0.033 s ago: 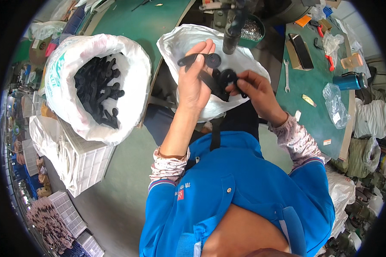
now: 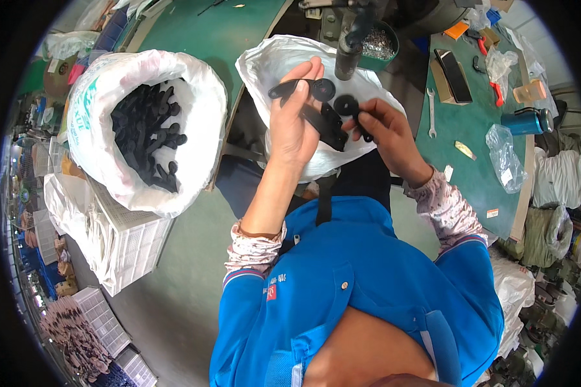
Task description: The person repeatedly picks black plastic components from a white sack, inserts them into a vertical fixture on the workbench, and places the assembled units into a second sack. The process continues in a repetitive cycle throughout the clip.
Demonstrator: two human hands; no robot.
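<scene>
In my left hand (image 2: pixel 292 122), palm up above a white plastic bag (image 2: pixel 263 62), lies a black elongated part (image 2: pixel 298 89) with a round end, pressed under my thumb. My right hand (image 2: pixel 388 132) pinches another black part with a round, holed end (image 2: pixel 346 105) between thumb and fingers. Beneath and between the hands are more black parts (image 2: pixel 323 127), partly hidden, and I cannot tell whether my left fingers hold some of them. To the left, a second white bag (image 2: pixel 203 116) is open and holds many similar black pieces (image 2: pixel 142 132).
A dark machine post (image 2: pixel 348 58) stands over the bag's far side, beside a green tub (image 2: pixel 382 46) of small metal pieces. On the right green table (image 2: pixel 478 171) lie a wrench (image 2: pixel 432 113), a phone (image 2: pixel 453 76) and a blue flask (image 2: pixel 527 121). A white crate (image 2: pixel 139 248) supports the left bag.
The round-ended part in my right hand has tilted upward and shifted slightly. My right hand has moved a little to the right, while my left hand stays almost still.
</scene>
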